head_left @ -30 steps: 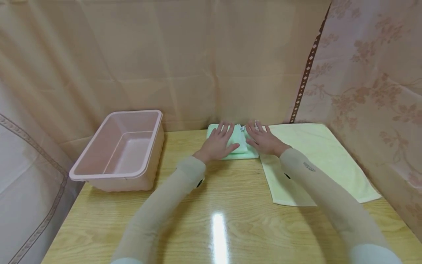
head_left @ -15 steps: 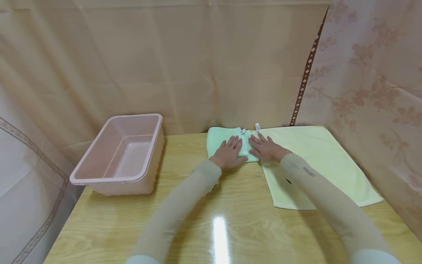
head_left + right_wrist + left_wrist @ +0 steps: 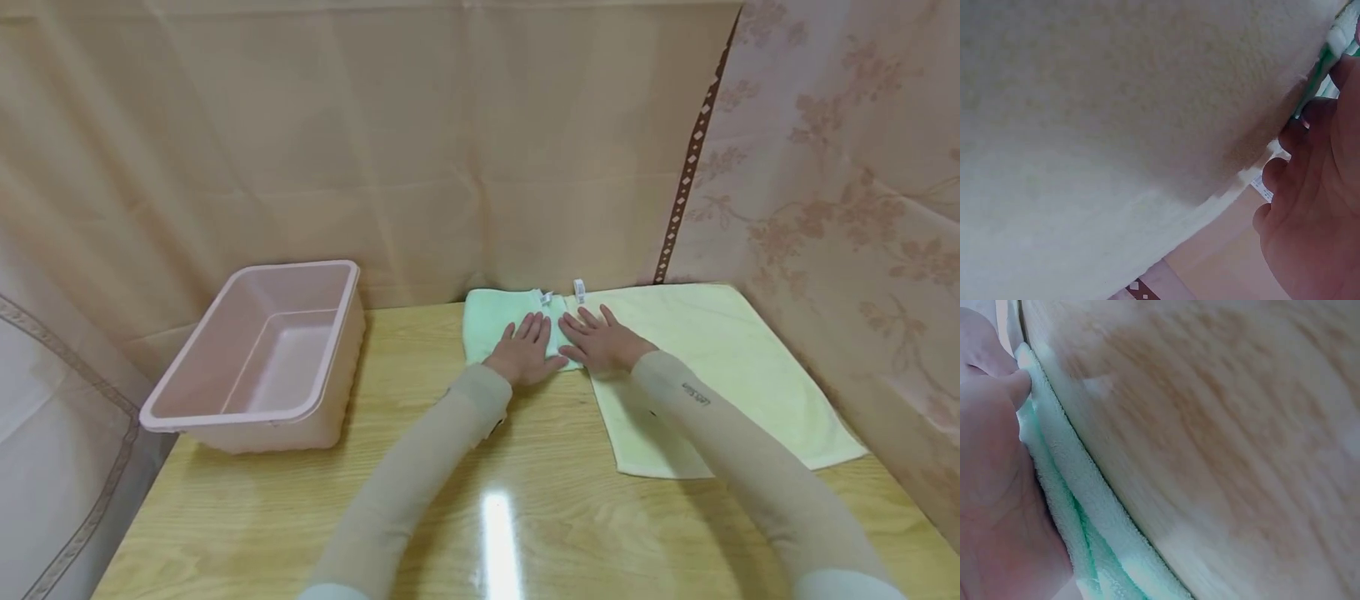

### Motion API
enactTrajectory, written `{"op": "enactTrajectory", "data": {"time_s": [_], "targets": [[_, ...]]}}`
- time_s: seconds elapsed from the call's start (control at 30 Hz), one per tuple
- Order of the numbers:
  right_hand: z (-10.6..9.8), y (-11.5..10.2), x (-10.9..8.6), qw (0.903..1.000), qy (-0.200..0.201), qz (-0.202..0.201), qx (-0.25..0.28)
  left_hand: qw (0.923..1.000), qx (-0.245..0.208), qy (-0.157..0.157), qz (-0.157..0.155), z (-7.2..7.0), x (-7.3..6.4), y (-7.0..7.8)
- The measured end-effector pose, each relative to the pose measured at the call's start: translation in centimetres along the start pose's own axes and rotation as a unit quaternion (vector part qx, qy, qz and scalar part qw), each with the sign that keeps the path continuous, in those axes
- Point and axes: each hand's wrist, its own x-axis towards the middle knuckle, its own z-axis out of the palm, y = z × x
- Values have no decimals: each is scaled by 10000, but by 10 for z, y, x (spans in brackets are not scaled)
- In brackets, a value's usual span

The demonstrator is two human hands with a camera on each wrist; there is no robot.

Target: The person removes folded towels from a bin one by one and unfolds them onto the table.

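A folded mint-green towel [image 3: 491, 315] lies at the back of the table, its layered edge [image 3: 1094, 494] showing in the left wrist view. My left hand [image 3: 522, 350] rests on it with straight fingers, palm down. On its right end my right hand [image 3: 602, 342] lies flat, fingers spread, close to the left thumb. A pale yellow towel [image 3: 697, 358] is spread under the right wrist and reaches to the right; its nap [image 3: 1116, 112] fills most of the right wrist view. White labels stick up behind the fingertips.
A pink plastic basin [image 3: 341, 367] stands at the left of the wooden table [image 3: 420, 517]. Beige curtain [image 3: 405, 150] hangs along the back, and a flowered cloth [image 3: 847, 192] borders the right side.
My left hand has slid right and toward me across the green towel, nearer the right hand. The right hand, moving little, has come slightly toward me, uncovering the labels.
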Motion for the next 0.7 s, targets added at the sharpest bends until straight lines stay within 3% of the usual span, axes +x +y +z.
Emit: {"op": "enactTrajectory", "data": {"time_s": [0.13,0.4,0.7], "targets": [[-1,-1,-1,9998,-48,70,-187,10000,47,-53,-53,0,1,2],[-3,-6,-1,9975,-535,274,359,9998,-24,-201,35,2,1,1],[-3,-7,0,9968,-569,300,482,9996,-206,-46,164,6,3,-3]]}}
